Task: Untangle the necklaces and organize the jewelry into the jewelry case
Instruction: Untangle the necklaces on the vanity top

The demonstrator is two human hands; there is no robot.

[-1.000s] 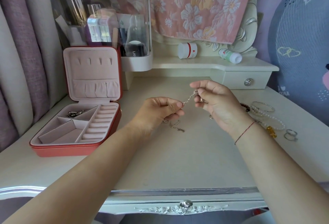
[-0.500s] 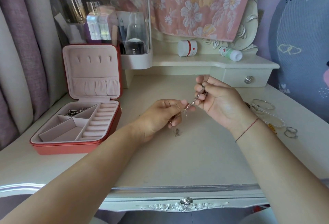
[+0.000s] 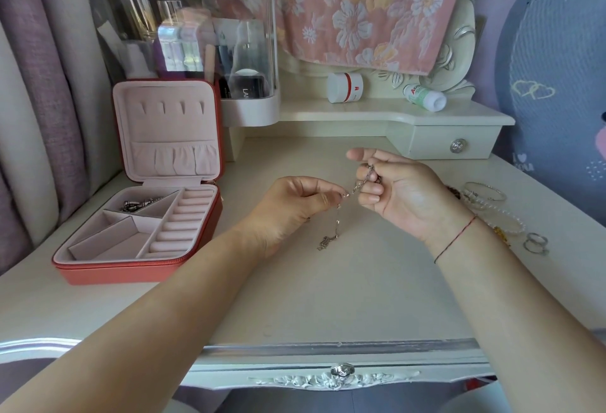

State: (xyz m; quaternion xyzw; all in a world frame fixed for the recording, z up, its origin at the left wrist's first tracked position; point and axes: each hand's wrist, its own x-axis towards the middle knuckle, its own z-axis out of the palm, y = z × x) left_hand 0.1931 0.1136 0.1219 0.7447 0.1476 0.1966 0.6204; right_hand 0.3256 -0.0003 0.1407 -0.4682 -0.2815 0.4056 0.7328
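Head camera, left side first: jewelry case open on the dressing table, lid upright, a small heap of silver pieces already in the back-left compartment — ring rolls and other compartments bare. Toward the middle, left hand raised above the tabletop, thumb and fingertip pinching a thin silver necklace. From that pinch, a short taut stretch slanting up and right to the right hand, curled fingers clamped on the chain; hands close together, not touching. Below the left pinch, the rest hanging almost straight down, small clump at the loose end at or just above the surface — cannot tell which. Long axis therefore bent: one leg lower-left to upper-right, one leg vertical. Farther right, lying on the table and yet to be sorted: bangles, a beaded bracelet, two rings. By that evidence, roughly early in the job: untangling unfinished, most pieces not yet in the case.
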